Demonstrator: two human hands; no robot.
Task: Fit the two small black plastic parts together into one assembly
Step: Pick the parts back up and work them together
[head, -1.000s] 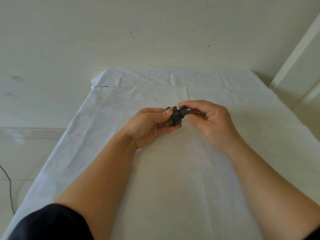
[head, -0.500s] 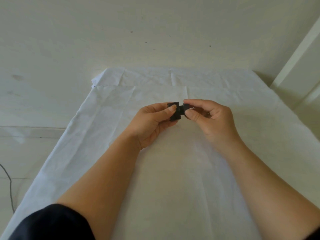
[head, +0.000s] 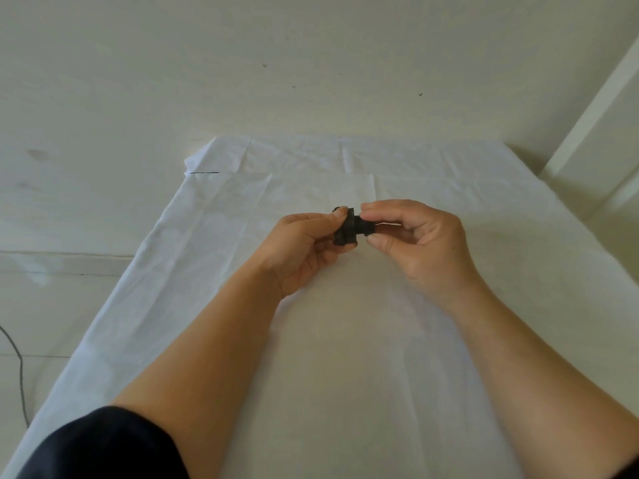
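Note:
Two small black plastic parts meet between my hands above the middle of the white cloth. The larger black part (head: 346, 229) is pinched by thumb and fingers of my left hand (head: 304, 248). The smaller black part (head: 367, 227) sticks out to its right and touches it, gripped by thumb and forefinger of my right hand (head: 420, 243). My fingers hide much of both parts, so how deep one sits in the other cannot be told.
A white cloth (head: 345, 357) covers the table, with a folded far edge (head: 221, 157). A pale wall stands behind. A dark cable (head: 19, 371) hangs at the left. A white frame (head: 594, 108) rises at the right.
Both hands stayed at the same spot. The parts have turned in my fingers, and the smaller one now shows more clearly to the right of the larger one.

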